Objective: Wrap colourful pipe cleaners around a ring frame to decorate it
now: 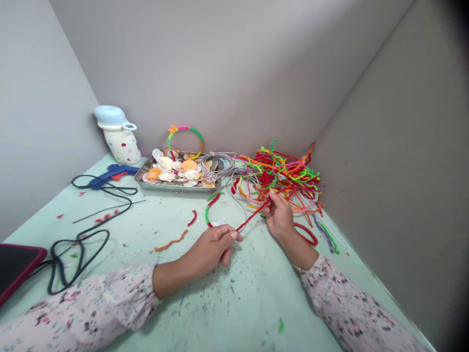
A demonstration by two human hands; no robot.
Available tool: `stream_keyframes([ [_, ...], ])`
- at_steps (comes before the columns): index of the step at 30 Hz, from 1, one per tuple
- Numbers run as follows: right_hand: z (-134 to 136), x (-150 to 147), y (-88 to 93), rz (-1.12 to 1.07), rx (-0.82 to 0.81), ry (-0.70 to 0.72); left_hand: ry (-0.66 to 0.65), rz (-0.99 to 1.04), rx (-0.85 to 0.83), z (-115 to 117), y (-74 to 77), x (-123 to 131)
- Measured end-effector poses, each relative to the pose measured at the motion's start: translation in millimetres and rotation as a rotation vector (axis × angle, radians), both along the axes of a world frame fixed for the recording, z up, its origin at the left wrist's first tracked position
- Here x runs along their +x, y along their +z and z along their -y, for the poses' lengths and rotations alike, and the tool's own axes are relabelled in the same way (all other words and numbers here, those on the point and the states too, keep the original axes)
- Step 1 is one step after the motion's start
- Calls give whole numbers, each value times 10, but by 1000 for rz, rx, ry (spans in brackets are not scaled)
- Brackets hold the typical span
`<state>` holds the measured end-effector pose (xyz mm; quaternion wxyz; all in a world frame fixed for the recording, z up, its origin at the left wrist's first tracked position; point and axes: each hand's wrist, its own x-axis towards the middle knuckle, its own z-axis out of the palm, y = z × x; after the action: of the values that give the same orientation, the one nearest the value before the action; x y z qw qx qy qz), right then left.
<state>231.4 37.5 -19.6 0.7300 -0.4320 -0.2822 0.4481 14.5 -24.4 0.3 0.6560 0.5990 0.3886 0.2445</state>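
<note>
A red pipe cleaner (pixel 252 216) stretches between my two hands above the pale green table (pixel 234 303). My left hand (pixel 214 247) pinches its near end with fingers closed. My right hand (pixel 279 215) grips the far end, closed, right at the edge of a tangled pile of coloured pipe cleaners (pixel 286 176). A half-wrapped ring in green and red (pixel 209 211) lies just beyond my left hand.
A metal tray of seashells (pixel 176 175) sits at the back with a pipe-cleaner hoop (pixel 185 137) behind it. A blue glue gun (pixel 112 175) and its black cord (pixel 78 244) lie left. A white spotted jug (pixel 119 134), grey wire rings (pixel 220 164), loose orange and red bits (pixel 170 242) and a dark tablet (pixel 14 266) surround them.
</note>
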Motion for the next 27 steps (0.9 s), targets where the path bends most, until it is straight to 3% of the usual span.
stream_keyframes([
  [7, -106, 260, -30, 118, 16, 6, -33, 36, -44, -27, -7, 30],
  [15, 74, 250, 155, 46, 80, 108, -24, 48, -72, -43, -6, 22],
  [21, 67, 385, 219, 55, 118, -56, -34, 1, -78, -31, 12, 19],
  [27, 20, 489, 161, 125, 49, -227, -39, -90, 62, 11, 47, 44],
])
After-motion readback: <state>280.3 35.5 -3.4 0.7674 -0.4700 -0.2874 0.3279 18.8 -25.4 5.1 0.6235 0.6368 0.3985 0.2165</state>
